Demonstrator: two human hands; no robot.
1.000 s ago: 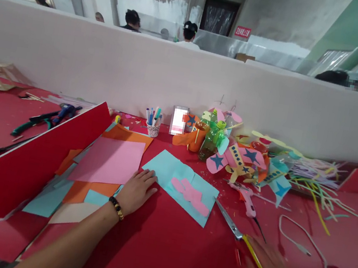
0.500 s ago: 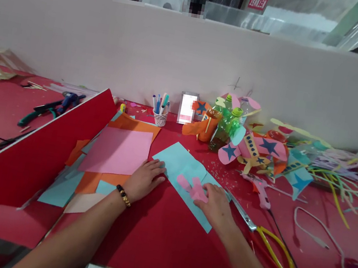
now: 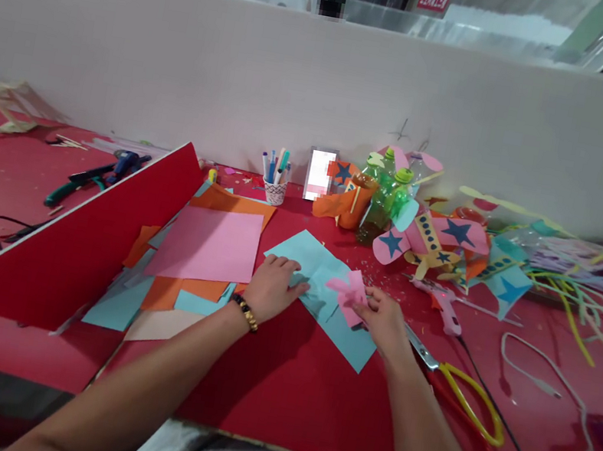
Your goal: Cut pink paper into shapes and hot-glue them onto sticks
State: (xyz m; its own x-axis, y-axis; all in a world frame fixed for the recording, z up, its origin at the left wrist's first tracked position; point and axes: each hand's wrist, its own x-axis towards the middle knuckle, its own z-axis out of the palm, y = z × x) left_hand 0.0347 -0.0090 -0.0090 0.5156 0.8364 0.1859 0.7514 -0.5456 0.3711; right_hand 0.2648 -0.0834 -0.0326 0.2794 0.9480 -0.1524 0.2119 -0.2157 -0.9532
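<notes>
A light blue sheet of paper (image 3: 353, 346) lies at an angle on the red board. My left hand (image 3: 274, 289) rests on its left part, thumb apart from the fingers and nothing held. Between the thumb and fingers of my right hand (image 3: 385, 320) is a pink paper cutout (image 3: 351, 295) with rounded lobes, raised and tilted just above the blue sheet. Its lower edge is partly hidden by my fingers. Scissors with yellow handles (image 3: 471, 403) lie beside my right wrist, their blade tips hidden behind it.
Left of my hands are pink paper (image 3: 210, 244) and several other coloured sheets beside a slanted red panel (image 3: 82, 241). A pen cup (image 3: 274, 191) stands at the back. Bottle-and-paper planes (image 3: 427, 240), a pink glue gun (image 3: 442, 305) and a white cable (image 3: 580, 430) lie to the right.
My right hand has raised and tilted the pink cutout, which lay flatter on the blue sheet before. My left hand has shifted right, further onto that sheet. The camera view has moved slightly.
</notes>
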